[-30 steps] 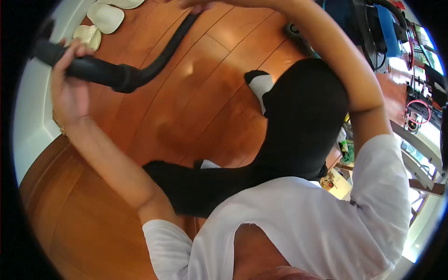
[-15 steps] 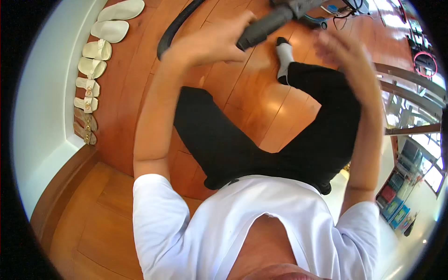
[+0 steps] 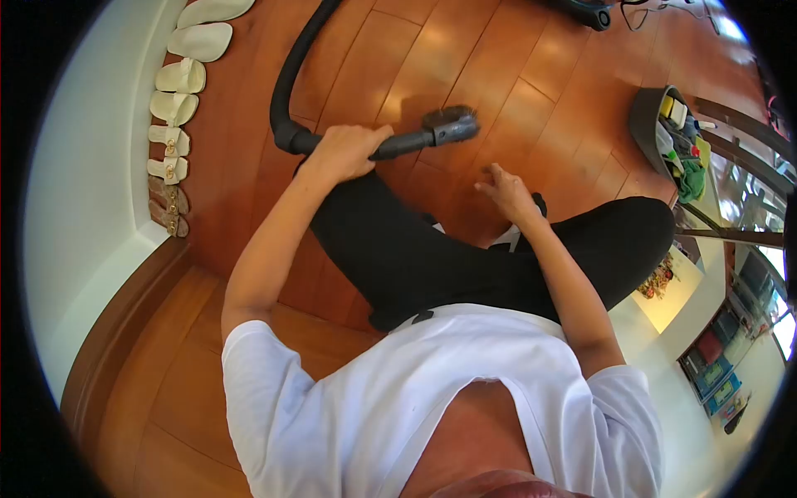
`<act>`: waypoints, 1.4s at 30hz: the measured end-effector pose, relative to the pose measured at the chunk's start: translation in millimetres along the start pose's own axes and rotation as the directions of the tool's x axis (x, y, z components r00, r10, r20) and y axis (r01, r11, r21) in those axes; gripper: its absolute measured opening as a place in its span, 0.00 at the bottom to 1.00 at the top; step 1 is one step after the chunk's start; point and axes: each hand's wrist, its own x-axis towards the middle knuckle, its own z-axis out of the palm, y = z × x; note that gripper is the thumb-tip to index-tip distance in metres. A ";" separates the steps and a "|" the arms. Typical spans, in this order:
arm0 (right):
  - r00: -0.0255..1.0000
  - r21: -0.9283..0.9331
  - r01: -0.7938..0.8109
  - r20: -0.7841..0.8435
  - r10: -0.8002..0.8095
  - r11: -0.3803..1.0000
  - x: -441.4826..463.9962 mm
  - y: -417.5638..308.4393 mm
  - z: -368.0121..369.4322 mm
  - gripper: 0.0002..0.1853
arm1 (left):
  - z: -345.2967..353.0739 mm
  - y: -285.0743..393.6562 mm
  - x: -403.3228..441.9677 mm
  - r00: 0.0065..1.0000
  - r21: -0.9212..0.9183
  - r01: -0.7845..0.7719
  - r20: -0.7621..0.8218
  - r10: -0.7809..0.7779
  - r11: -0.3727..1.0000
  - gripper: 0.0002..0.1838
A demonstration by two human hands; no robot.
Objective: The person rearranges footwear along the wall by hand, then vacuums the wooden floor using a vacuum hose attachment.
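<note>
My left hand (image 3: 342, 154) is closed around the black handle at the end of a vacuum cleaner hose (image 3: 286, 87). A short black tube (image 3: 404, 146) sticks out to the right of my fist and ends in a small brush nozzle (image 3: 451, 126) with bristles, held above the floor. My right hand (image 3: 508, 196) is over my folded legs, a little below and right of the nozzle and apart from it. Its fingers are loosely bent and somewhat apart, with nothing in them.
Several pairs of pale sandals (image 3: 180, 76) line the wall on the left. A dark bin (image 3: 646, 124) with bottles and cloths stands at right, beside glass-topped furniture (image 3: 743, 170). Part of a black machine (image 3: 591, 13) and cables show at the top edge. Wooden boards (image 3: 498, 62) cover the floor.
My left hand has come down with the hose handle, and the brush nozzle now shows clearly. My right hand has moved down and left. My legs are folded closer, and the bin has come into view.
</note>
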 end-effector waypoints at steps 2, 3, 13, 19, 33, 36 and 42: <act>0.977 0.394 -0.191 0.168 0.133 0.899 18.3 0.0 11.3 0.24 | 20.0 2.3 1.3 0.999 -0.018 -0.012 -0.043 0.011 1.000 0.18; 0.948 0.553 -0.298 0.270 0.170 0.778 24.2 -6.6 16.3 0.25 | 25.6 7.1 5.6 0.997 -0.029 0.010 -0.070 -0.012 1.000 0.19; 0.972 0.985 0.048 -0.008 0.233 -0.164 101.8 -33.9 14.3 0.15 | 53.4 83.8 97.7 0.966 -0.269 0.080 -0.216 -0.141 0.960 0.25; 0.940 0.990 0.103 -0.066 0.335 -0.094 111.0 -8.9 0.3 0.20 | 36.2 68.7 86.4 0.991 -0.506 0.119 0.111 -0.072 0.854 0.35; 0.930 0.469 -0.053 -0.299 0.215 0.882 277.3 -2.2 -38.6 0.22 | 81.8 36.6 170.5 0.976 -0.825 -0.005 -0.128 -0.178 0.565 0.26; 0.965 0.448 0.101 -0.262 0.022 0.888 337.0 38.0 -48.9 0.28 | 75.3 41.1 212.2 0.975 -0.892 0.085 -0.017 -0.221 0.445 0.24; 0.953 0.619 -0.099 -0.167 0.254 0.780 245.6 4.7 -27.3 0.43 | 92.1 80.4 136.5 0.950 -0.816 0.187 0.008 -0.312 0.547 0.22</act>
